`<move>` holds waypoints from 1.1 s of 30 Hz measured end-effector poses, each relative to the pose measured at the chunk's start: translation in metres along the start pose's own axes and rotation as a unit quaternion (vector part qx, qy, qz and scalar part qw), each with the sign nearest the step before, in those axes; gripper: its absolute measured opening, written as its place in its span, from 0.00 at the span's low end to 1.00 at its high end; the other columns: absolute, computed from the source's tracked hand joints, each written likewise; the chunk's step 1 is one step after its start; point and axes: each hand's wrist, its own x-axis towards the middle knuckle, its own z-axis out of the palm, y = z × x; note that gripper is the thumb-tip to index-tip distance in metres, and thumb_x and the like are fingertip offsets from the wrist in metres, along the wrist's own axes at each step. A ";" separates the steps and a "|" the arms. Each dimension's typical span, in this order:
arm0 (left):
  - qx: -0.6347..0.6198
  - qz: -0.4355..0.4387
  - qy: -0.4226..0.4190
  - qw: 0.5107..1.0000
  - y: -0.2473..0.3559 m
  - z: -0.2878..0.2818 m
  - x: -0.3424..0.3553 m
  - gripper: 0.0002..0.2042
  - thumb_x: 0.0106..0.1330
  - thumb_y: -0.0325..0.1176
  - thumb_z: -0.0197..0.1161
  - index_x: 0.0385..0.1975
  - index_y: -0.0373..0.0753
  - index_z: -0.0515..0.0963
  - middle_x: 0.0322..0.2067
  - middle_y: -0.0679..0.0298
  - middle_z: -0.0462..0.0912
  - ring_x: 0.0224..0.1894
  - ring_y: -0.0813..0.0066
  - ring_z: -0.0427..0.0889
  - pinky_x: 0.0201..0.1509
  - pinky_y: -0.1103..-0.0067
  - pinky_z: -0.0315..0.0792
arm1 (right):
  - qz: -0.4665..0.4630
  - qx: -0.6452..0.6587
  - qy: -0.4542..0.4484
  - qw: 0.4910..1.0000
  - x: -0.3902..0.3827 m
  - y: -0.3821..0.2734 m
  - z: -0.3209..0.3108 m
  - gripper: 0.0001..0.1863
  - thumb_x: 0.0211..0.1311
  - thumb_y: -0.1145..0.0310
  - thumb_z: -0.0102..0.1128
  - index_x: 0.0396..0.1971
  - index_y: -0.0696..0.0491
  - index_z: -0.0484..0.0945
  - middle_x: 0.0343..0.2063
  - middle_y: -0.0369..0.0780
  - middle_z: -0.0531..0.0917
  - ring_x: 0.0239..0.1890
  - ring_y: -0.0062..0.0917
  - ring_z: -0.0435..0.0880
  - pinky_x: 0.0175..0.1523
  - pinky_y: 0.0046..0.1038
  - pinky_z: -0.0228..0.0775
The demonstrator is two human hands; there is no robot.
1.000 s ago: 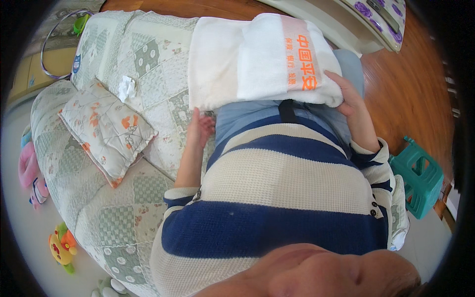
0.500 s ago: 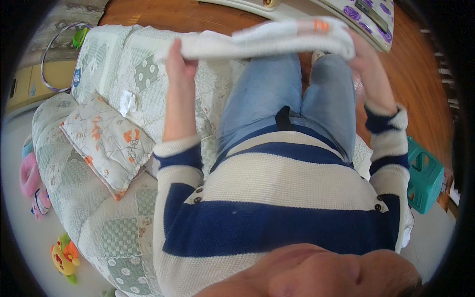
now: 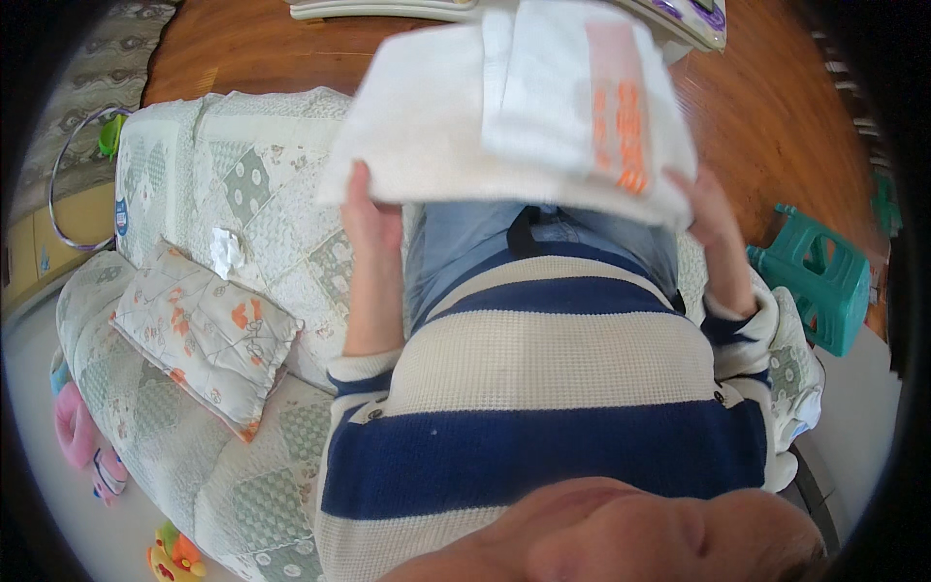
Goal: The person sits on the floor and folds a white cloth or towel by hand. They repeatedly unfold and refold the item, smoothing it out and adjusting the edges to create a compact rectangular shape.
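Observation:
A white folded towel [image 3: 427,116] is spread flat in front of me, held above my lap. On top of it lies a whiter folded layer [image 3: 548,87] with an orange printed band; I cannot tell if this is part of the same towel. My left hand [image 3: 373,218] grips the near left corner, thumb showing on top and fingers hidden beneath. At the near right corner my right hand [image 3: 708,209] is closed on the edge, its fingertips partly covered by the cloth.
I sit on a sofa with a patchwork quilted cover [image 3: 272,194]. To my left lie a floral pillow [image 3: 208,339] and a crumpled white tissue [image 3: 227,254]. A green plastic stool [image 3: 819,276] stands at the right. Soft toys [image 3: 82,427] are at the far left. Wooden floor [image 3: 766,116] lies ahead.
The towel, seen nearly edge-on before, now shows its broad top face with the orange print. Both hands have come lower in the view, nearer my body, still holding it.

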 end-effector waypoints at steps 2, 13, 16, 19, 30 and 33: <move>0.012 -0.042 0.030 0.999 -0.023 -0.022 -0.007 0.23 0.71 0.33 0.54 0.63 0.33 0.62 0.61 0.55 0.69 0.62 0.61 0.70 0.65 0.65 0.66 | 0.035 0.112 0.032 0.993 -0.014 0.042 0.003 0.23 0.61 0.65 0.64 0.54 0.60 0.73 0.45 0.43 0.82 0.40 0.27 0.83 0.44 0.28 0.77; 0.023 -0.092 0.035 0.995 -0.021 -0.027 0.013 0.20 0.72 0.34 0.49 0.61 0.32 0.64 0.59 0.54 0.71 0.60 0.59 0.72 0.62 0.64 0.70 | -0.313 -0.402 -0.012 0.860 -0.022 -0.063 0.094 0.30 0.54 0.57 0.68 0.55 0.56 0.74 0.57 0.47 0.74 0.60 0.36 0.71 0.64 0.35 0.63; 0.023 -0.078 0.048 0.996 -0.024 -0.026 0.014 0.21 0.73 0.35 0.47 0.61 0.31 0.63 0.60 0.53 0.70 0.61 0.58 0.71 0.64 0.63 0.68 | -0.437 -0.554 -0.073 0.705 0.014 -0.017 0.123 0.26 0.54 0.66 0.65 0.54 0.54 0.74 0.58 0.47 0.72 0.62 0.39 0.69 0.63 0.35 0.63; 0.019 -0.043 0.032 0.998 -0.016 -0.021 0.007 0.21 0.73 0.34 0.45 0.63 0.31 0.61 0.60 0.52 0.69 0.61 0.57 0.71 0.63 0.62 0.68 | -0.375 -0.652 -0.070 0.655 0.018 -0.016 0.132 0.26 0.52 0.70 0.64 0.54 0.54 0.73 0.58 0.46 0.73 0.61 0.42 0.70 0.61 0.37 0.66; 0.046 0.044 -0.008 0.998 -0.001 0.001 0.011 0.22 0.75 0.35 0.40 0.63 0.27 0.58 0.62 0.48 0.65 0.65 0.53 0.65 0.68 0.60 0.61 | -0.449 -0.490 -0.138 0.734 0.009 0.007 0.128 0.24 0.62 0.58 0.58 0.55 0.54 0.74 0.64 0.44 0.67 0.67 0.40 0.62 0.68 0.38 0.57; 0.055 0.069 0.004 0.996 0.001 0.007 0.020 0.21 0.74 0.34 0.41 0.62 0.27 0.59 0.61 0.48 0.66 0.63 0.53 0.67 0.67 0.61 0.64 | -0.429 -0.467 -0.096 0.767 0.016 0.000 0.116 0.24 0.63 0.58 0.57 0.56 0.52 0.73 0.65 0.43 0.66 0.68 0.39 0.59 0.70 0.40 0.50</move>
